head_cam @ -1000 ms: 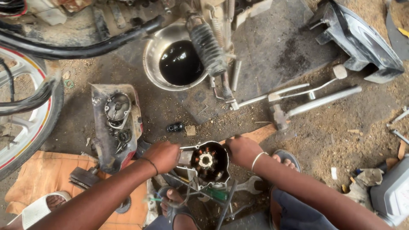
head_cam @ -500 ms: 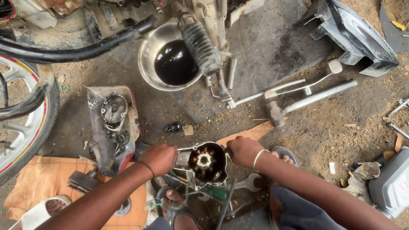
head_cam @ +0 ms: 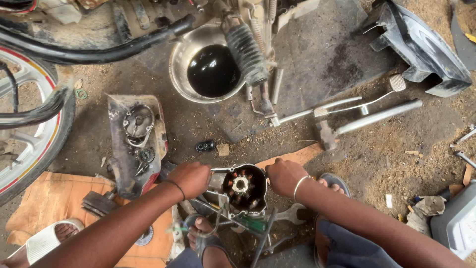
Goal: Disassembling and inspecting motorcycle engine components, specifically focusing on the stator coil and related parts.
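Observation:
A round metal engine cover with copper stator coils sits on the dirt ground between my feet, its open side facing up. My left hand grips its left edge and my right hand grips its right edge; a bangle circles the right wrist. A green-handled screwdriver and a spanner lie just below the cover.
A steel bowl of black oil stands under the motorcycle's fork boot. A tray of engine parts lies to the left, a wheel at far left, a hammer and levers at right, a plastic can bottom right.
Both hands stay on the cover's edges. The view has shifted slightly; the hands and cover hardly moved.

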